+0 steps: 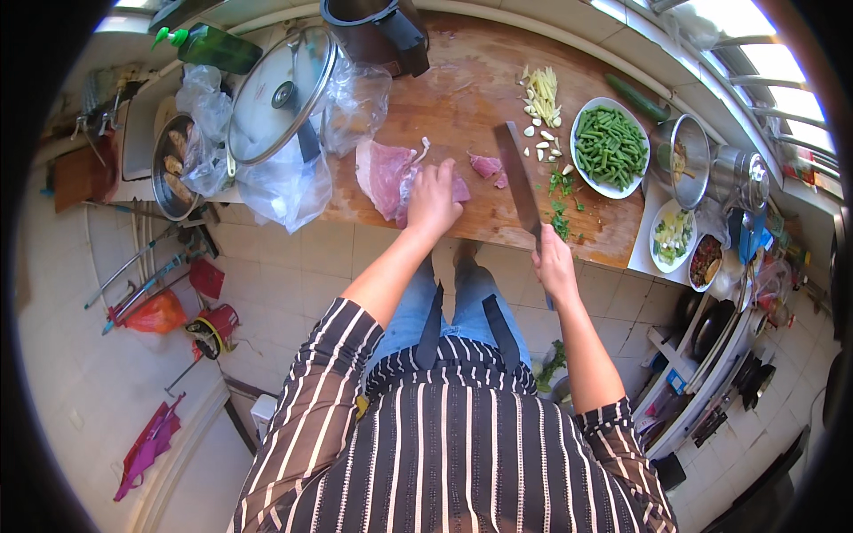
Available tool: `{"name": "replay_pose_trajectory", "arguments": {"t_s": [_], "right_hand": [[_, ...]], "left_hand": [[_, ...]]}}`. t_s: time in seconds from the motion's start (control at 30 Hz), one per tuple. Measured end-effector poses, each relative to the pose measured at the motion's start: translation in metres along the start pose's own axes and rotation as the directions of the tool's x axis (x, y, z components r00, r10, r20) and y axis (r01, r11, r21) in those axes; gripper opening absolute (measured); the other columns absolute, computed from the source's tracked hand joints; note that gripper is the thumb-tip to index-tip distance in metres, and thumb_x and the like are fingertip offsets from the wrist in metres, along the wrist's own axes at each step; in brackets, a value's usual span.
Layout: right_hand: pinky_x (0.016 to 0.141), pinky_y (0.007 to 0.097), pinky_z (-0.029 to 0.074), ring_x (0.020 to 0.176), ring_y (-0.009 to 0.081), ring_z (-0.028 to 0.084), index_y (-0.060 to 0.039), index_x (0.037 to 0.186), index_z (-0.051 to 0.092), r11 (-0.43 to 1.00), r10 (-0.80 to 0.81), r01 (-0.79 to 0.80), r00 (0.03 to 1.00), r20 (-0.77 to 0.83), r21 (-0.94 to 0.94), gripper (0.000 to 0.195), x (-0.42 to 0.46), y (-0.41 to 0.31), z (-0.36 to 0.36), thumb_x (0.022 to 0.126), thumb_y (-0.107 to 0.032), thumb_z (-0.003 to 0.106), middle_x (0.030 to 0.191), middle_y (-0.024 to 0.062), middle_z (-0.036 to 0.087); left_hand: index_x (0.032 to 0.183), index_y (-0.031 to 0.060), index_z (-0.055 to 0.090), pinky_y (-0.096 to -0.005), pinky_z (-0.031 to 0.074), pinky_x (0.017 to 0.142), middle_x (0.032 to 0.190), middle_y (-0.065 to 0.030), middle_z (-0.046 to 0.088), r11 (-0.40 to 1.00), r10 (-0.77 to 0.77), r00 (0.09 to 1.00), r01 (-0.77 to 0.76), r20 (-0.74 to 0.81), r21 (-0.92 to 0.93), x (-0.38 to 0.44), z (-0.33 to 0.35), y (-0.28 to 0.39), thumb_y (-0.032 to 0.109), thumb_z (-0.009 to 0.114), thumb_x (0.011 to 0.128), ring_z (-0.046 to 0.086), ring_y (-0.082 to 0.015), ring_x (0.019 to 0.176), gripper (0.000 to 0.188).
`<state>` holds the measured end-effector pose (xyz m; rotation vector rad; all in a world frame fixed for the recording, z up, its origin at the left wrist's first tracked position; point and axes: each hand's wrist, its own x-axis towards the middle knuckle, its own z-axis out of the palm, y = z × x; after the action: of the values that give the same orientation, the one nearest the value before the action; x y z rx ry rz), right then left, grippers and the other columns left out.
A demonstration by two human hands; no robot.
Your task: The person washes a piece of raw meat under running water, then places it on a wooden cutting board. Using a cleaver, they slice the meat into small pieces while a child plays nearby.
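My left hand rests on a slab of raw meat on the wooden worktop, its fingers over the right part of the slab. By its handle, my right hand grips a cleaver, whose broad blade points away from me, apart from the slab. Between the blade and the slab lie small cut pieces of meat. Chopped green herbs lie just right of the blade. Farther back are peeled garlic cloves and a heap of pale yellow strips.
At right stand a plate of cut green beans, a cucumber, a steel bowl and a dish of chopped scallion. Leftward are plastic bags, a glass lid, a pan and a green pump bottle. A dark pitcher stands behind.
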<state>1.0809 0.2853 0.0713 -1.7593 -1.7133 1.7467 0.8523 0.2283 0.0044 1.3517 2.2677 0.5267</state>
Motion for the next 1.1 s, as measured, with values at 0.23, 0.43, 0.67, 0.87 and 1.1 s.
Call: {"name": "replay_pose_trajectory", "arguments": {"t_s": [0.23, 0.43, 0.67, 0.87, 1.1], "right_hand": [[0.037, 0.0240, 0.032, 0.040, 0.0078, 0.038, -0.0068, 0.084, 0.048, 0.957, 0.176, -0.169, 0.984, -0.012, 0.237, 0.051, -0.016, 0.020, -0.012, 0.100, -0.052, 0.032, 0.059, 0.0004, 0.044], [0.047, 0.0274, 0.040, 0.050, 0.0089, 0.049, -0.0008, 0.099, 0.062, 0.988, 0.135, -0.136, 0.991, 0.012, 0.079, 0.050, -0.028, 0.037, -0.003, 0.100, -0.046, 0.040, 0.059, 0.0017, 0.050], [0.050, 0.0301, 0.038, 0.051, 0.0106, 0.044, -0.0024, 0.106, 0.063, 0.975, -0.122, 0.098, 0.987, -0.108, -0.201, 0.048, -0.018, 0.045, 0.004, 0.101, -0.043, 0.038, 0.056, 0.0013, 0.045], [0.083, 0.0418, 0.049, 0.097, 0.0398, 0.063, -0.0136, 0.131, 0.055, 0.971, 0.209, -0.193, 0.971, 0.112, -0.141, 0.045, -0.043, -0.006, -0.010, 0.100, -0.042, 0.038, 0.097, 0.0233, 0.066], [0.087, 0.0466, 0.048, 0.102, 0.0431, 0.059, -0.0156, 0.130, 0.055, 0.938, -0.075, 0.092, 0.995, 0.061, -0.335, 0.043, -0.063, 0.020, 0.009, 0.100, -0.040, 0.037, 0.107, 0.0234, 0.064]], "left_hand": [[0.113, 0.0131, 0.062, -0.0424, 0.037, 0.103, 0.122, -0.0139, 0.055, 0.957, 0.288, 0.936, -0.275, -0.202, 0.090, 0.042, 0.000, 0.014, 0.010, 0.066, 0.072, 0.047, -0.0357, 0.120, 0.041], [0.085, 0.0062, 0.061, -0.0392, 0.045, 0.092, 0.112, -0.0119, 0.061, 0.927, 0.370, 0.918, -0.374, 0.144, -0.001, 0.059, 0.023, 0.010, 0.004, 0.060, 0.073, 0.053, -0.0291, 0.113, 0.013], [0.092, 0.0016, 0.059, -0.0340, 0.050, 0.066, 0.079, -0.0121, 0.064, 0.810, -0.128, 0.987, 0.159, 0.096, -0.564, 0.027, 0.015, 0.035, 0.010, 0.070, 0.077, 0.064, -0.0247, 0.072, 0.020], [0.096, 0.0005, 0.065, -0.0303, 0.051, 0.062, 0.077, -0.0099, 0.064, 0.883, -0.210, 0.971, 0.141, -0.110, -0.448, -0.002, 0.057, 0.020, 0.009, 0.069, 0.079, 0.064, -0.0196, 0.067, 0.019], [0.083, 0.0011, 0.066, -0.0367, 0.050, 0.064, 0.070, -0.0118, 0.064, 0.832, -0.345, 0.933, 0.252, -0.106, -0.494, -0.002, 0.052, 0.031, 0.010, 0.069, 0.077, 0.063, -0.0277, 0.067, 0.011]]}}
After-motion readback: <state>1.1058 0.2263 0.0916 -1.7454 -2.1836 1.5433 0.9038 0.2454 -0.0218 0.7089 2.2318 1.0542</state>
